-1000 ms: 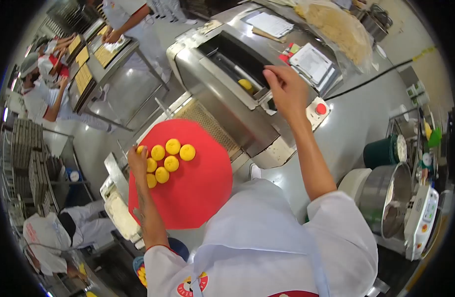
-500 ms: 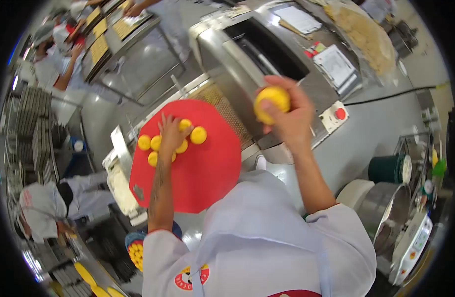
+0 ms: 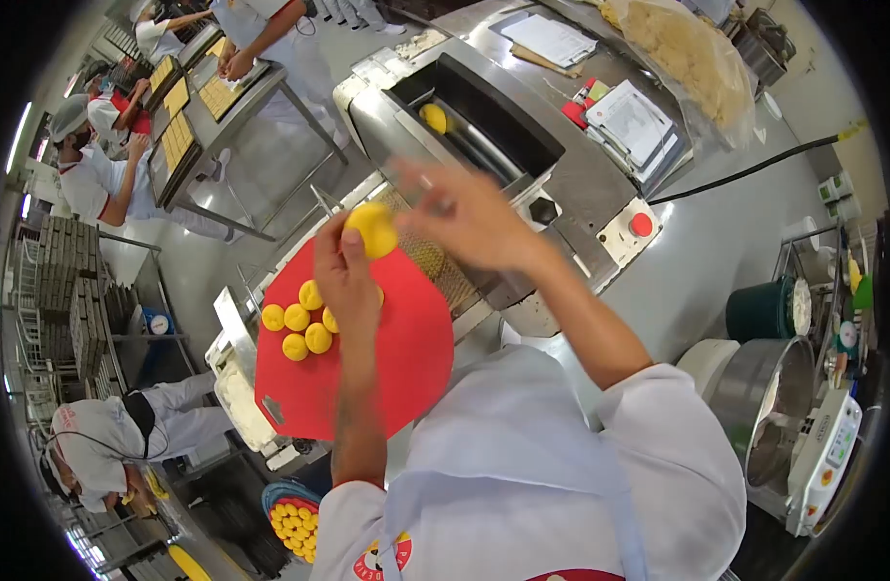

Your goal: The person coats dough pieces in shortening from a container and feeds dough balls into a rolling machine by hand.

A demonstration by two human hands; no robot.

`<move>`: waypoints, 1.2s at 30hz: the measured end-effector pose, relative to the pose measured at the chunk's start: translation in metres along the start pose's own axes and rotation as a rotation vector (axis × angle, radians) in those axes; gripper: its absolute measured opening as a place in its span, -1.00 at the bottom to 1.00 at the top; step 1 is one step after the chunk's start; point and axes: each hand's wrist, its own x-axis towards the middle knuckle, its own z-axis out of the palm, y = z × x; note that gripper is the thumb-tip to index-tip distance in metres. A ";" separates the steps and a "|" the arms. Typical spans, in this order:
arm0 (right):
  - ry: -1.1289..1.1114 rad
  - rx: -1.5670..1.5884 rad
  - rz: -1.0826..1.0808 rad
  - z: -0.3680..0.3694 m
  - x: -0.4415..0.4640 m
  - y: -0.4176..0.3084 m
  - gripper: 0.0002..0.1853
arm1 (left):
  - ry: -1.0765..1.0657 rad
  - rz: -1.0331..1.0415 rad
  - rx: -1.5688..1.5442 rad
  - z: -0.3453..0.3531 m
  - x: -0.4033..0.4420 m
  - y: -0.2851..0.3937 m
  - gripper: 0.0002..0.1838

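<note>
A yellow dough ball [image 3: 372, 230] is pinched in my left hand [image 3: 348, 276], raised over the red board [image 3: 396, 373]. Several yellow dough pieces [image 3: 296, 317] lie on the board's left part, some partly hidden behind my left hand. My right hand [image 3: 459, 213], blurred by motion, is just right of the held ball with its fingers apart and nothing in them. Behind it, another yellow piece [image 3: 433, 118] sits in the dark opening of the metal machine [image 3: 396, 136], against the roller.
Clipboards [image 3: 627, 124] and a large bag of crumbly material [image 3: 692, 58] rest beyond the machine. At right are a red button [image 3: 640, 225], a steel mixing bowl [image 3: 769, 407] and a green bucket [image 3: 759, 310]. Several co-workers stand at the left, some beside a tray table [image 3: 212, 131].
The ball that was in my right hand is now in my left hand, which has risen off the board pieces. My right hand has moved left and opened. A yellow piece shows in the machine opening.
</note>
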 end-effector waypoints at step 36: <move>0.478 -0.708 -0.125 -0.083 0.091 0.075 -0.40 | -0.561 0.251 0.971 -0.140 -0.054 -0.122 -0.52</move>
